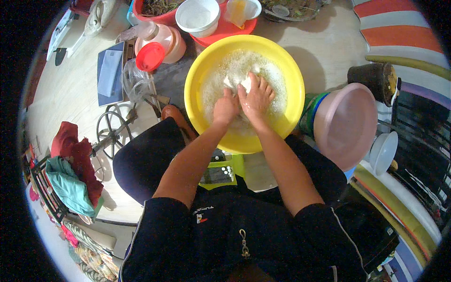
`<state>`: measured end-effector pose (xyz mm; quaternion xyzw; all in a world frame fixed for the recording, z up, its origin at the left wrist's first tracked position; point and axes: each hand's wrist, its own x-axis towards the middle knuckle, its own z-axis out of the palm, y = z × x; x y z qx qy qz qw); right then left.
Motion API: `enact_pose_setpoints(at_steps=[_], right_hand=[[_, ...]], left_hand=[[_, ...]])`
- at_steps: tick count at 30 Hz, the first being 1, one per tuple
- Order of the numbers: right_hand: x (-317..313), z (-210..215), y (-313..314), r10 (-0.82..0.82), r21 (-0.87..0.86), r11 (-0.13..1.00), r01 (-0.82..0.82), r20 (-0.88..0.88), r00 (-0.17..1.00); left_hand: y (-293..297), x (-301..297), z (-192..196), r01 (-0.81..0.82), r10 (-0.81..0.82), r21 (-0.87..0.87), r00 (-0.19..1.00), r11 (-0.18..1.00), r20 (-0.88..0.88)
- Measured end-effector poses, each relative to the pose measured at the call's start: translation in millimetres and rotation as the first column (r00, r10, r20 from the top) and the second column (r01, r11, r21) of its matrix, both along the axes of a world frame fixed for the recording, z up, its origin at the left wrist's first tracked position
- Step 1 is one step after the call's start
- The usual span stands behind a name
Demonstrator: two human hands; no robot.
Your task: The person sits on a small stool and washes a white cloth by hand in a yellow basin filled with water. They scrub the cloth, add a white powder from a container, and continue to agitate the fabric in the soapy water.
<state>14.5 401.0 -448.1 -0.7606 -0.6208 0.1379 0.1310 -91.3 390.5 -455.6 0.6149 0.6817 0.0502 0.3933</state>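
A wide yellow basin (193,105) stands in front of me, holding cloudy water with white suds (244,58). Both of my hands are down in it. White wet material that looks like cloth (246,84) shows between them, most of it hidden under suds and fingers. My left hand (225,109) is closed, its thumb against a small white bit of the cloth and its other fingers out of sight. Close beside it, my right hand (257,98) curls over the larger white part, with its thumb toward the left hand.
Stacked basins, the outermost pink (347,127), stand at the right beside a dark pot (373,82). Beyond the yellow basin are white bowls (198,18) and a red basin (159,18). A pink container (171,44) with a red lid (150,56) stands at the far left.
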Motion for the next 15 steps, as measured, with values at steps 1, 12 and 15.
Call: enact_pose_setpoints(at_steps=[1, 12, 15], right_hand=[[-2, -4, 2, -0.026, -0.086, 0.996, 0.022, -0.037, 0.999], [27, -72, 33, 0.007, -0.151, 0.988, -0.039, -0.206, 0.979], [41, -52, 31, -0.027, 0.024, 0.999, 0.049, -0.571, 0.820]], left_hand=[[2, 1, -5, 0.095, -0.097, -0.028, 0.994, 0.995, -0.051], [28, -12, -31, -0.048, 0.056, -0.074, 0.992, 0.996, 0.111], [8, -26, -72, -0.416, 0.390, -0.057, 0.786, 0.908, 0.479]])
